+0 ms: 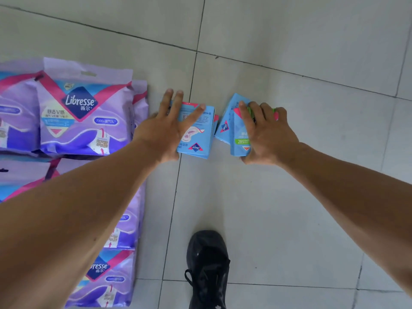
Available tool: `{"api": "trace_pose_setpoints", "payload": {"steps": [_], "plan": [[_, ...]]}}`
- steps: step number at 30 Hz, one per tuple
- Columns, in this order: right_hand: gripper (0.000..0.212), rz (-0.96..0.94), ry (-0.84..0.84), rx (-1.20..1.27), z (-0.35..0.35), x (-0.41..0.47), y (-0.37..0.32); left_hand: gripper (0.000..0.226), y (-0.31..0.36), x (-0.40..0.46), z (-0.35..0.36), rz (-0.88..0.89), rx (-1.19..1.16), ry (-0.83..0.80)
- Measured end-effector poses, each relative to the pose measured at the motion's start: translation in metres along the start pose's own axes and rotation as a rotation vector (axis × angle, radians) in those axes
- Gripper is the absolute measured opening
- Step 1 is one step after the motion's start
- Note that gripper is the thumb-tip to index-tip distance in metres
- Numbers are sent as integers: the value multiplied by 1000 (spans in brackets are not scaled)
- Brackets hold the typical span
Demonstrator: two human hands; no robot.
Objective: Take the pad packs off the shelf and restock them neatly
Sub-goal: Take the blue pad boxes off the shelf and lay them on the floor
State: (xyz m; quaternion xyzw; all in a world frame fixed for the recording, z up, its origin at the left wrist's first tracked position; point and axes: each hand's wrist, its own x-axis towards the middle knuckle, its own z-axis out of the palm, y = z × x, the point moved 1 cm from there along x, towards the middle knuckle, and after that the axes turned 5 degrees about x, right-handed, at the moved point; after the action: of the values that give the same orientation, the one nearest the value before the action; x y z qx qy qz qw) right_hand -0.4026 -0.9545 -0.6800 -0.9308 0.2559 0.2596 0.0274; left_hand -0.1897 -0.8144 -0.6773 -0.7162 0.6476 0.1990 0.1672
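- Two sets of blue packs on the floor [289, 63], near each other.
- Left packs [197, 134] lie flat; left hand [166, 130] rests on top, fingers [176, 103] straight and spread, not clenched.
- Right packs [234, 128] tilted up on edge; right hand [267, 134] grips them, fingers curled over the top.
- Purple packs [78, 112] lie just left.
- Black shoe [207, 264] below.

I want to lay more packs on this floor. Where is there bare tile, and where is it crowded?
Bare floor tile lies right of the black shoe and beyond the right hand. Tile also lies bare beyond both hands. Crowded: the purple packs fill the left side, and the blue packs under the left hand sit close beside them.
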Motion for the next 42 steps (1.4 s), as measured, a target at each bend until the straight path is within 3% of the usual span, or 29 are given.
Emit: {"api": "trace_pose_setpoints", "payload": {"steps": [5, 9, 12, 14, 18, 22, 25, 30, 34, 42], "plan": [[137, -26, -65, 193, -18, 5, -3, 124, -2, -6, 1, 8, -85, 37], [117, 431, 141, 879, -24, -11, 0, 129, 7, -20, 2, -90, -429, 172], [114, 874, 187, 1339, -10, -5, -10, 119, 22, -20, 10, -413, -904, 278], [117, 941, 124, 1507, 1, 6, -17, 121, 30, -14, 19, -615, -1161, 246], [96, 842, 110, 1481, 21, 15, -8, 121, 33, -8, 31, -718, -1250, 258], [86, 814, 28, 1438, 26, 0, 9, 113, 21, -11, 26, -589, -1097, 262], [91, 851, -20, 1371, 24, -5, 3, 104, 11, -14, 16, -475, -977, 256], [72, 918, 53, 1390, 18, -8, -25, 101, 6, -14, 6, -387, -888, 119], [79, 835, 106, 1492, 16, -3, -31, 105, 5, -12, 12, -449, -986, 108], [57, 690, 16, 1434, 17, 3, -12, 103, 22, -24, 16, -571, -1043, 170]]}}
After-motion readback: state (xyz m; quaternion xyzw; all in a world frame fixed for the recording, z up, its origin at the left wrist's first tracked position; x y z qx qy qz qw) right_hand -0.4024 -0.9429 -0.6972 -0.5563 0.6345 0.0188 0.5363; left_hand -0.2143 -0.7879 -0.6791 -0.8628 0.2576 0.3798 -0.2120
